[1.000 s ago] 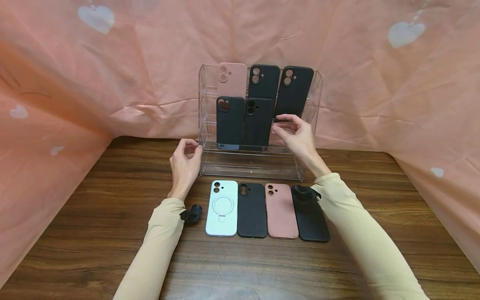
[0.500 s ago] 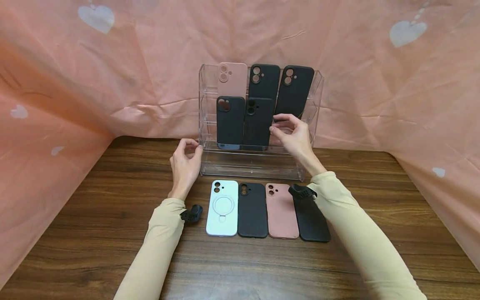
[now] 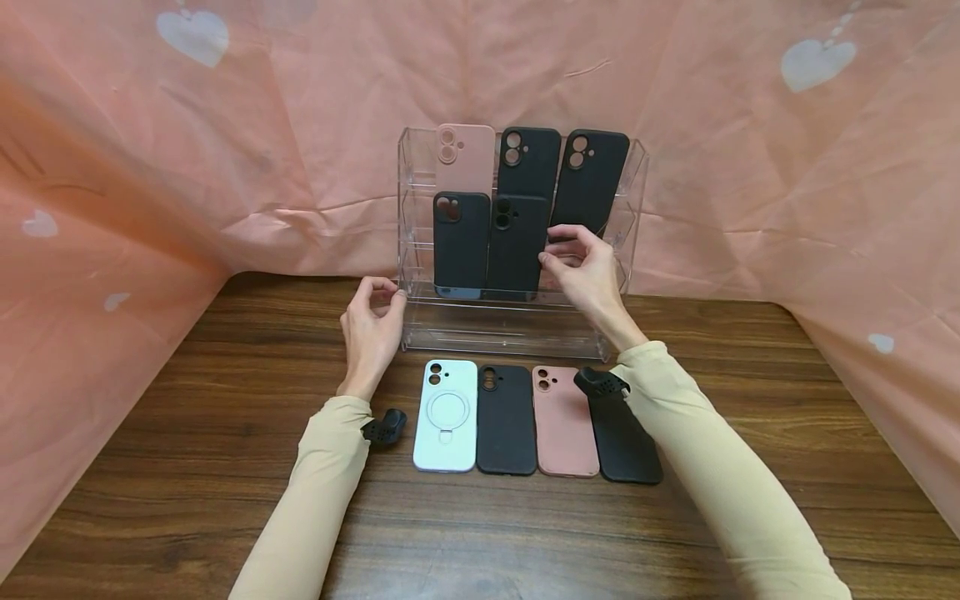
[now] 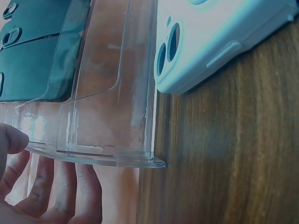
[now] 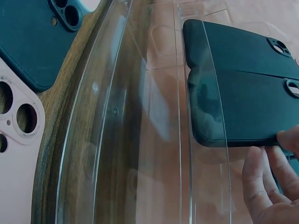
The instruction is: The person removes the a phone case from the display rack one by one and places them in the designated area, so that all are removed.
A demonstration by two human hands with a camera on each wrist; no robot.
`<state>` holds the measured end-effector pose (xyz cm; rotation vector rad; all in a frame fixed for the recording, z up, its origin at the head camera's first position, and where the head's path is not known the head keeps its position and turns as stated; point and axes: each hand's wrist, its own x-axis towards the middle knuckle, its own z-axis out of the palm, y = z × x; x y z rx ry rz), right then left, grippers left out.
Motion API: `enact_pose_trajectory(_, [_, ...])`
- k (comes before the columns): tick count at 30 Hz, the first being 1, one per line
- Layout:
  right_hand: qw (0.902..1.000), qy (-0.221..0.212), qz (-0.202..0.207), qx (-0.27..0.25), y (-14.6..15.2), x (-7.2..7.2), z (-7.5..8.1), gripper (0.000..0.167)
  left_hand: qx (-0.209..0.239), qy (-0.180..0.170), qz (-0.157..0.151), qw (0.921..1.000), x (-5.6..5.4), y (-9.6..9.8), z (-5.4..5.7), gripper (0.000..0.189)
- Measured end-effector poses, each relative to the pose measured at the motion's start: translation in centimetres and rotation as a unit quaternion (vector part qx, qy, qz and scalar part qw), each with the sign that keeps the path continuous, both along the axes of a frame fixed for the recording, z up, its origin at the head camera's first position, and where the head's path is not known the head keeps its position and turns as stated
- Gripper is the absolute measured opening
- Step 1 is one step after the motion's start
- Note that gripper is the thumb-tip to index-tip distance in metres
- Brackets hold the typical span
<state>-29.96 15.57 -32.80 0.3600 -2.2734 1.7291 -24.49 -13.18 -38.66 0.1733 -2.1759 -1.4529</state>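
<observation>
A clear stepped display rack [image 3: 501, 342] stands at the back of the wooden table. My left hand [image 3: 371, 329] holds its left side panel, thumb at the front edge and fingers behind, as the left wrist view shows. In the lower filled row, two black phone cases stand side by side. My right hand [image 3: 591, 279] pinches the right edge of the right-hand black phone case [image 3: 517, 258], thumb [image 5: 288, 139] on its face. The left-hand black case [image 3: 460, 246] leans beside it. Behind stand a pink case [image 3: 468, 171], a black case [image 3: 531, 171] and another, tilted black case [image 3: 592, 183].
Before the rack lie a white case [image 3: 445, 454] with a ring, a black case [image 3: 507, 429], a pink case [image 3: 567, 433] and another black case [image 3: 630, 446], partly hidden by the right wrist camera. Pink cloth [image 3: 315, 167] hangs behind and at both sides.
My right hand has shifted slightly left, onto the edge of the black phone case. The left hand keeps its hold on the rack, and the cases stand as before.
</observation>
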Motion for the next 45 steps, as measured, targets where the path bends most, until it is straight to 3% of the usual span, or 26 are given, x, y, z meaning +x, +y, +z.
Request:
enact_pose_trajectory(10, [0.9977,0.067,-0.005,-0.011,-0.1,-0.2,0.3,0.037,0.002,-0.002,0.002,1.0,0.0,0.1,0.1,0.012])
enact_pose_trajectory(20, [0.9953,0.095,-0.005,-0.016,-0.2,0.4,1.7,0.039,-0.001,0.002,0.002,1.0,-0.1,0.1,0.0,0.012])
enact_pose_trajectory(32, [0.9965,0.081,-0.016,-0.014,1.2,0.4,1.3,0.037,-0.002,-0.003,0.002,1.0,0.0,0.2,0.1,0.012])
enact_pose_trajectory(45, [0.9978,0.039,-0.005,-0.054,2.2,1.3,1.2,0.039,0.0,0.001,0.001,1.0,0.1,0.1,0.1,0.012])
